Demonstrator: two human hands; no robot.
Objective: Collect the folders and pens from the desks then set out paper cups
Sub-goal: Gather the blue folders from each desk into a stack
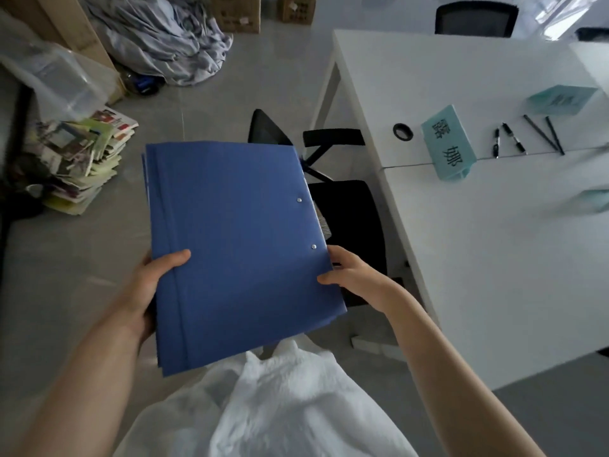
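Both hands, left [150,285] & right [349,275], are gripping blue folders [237,245] by side edges; light, slick, prob. slide-prone stack.

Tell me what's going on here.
A person holds a stack of blue folders in front of them, the left hand gripping one side edge and the right hand the other. They stand beside a white desk. Four pens lie on it, uncollected, next to a teal name card. No paper cups are in view.
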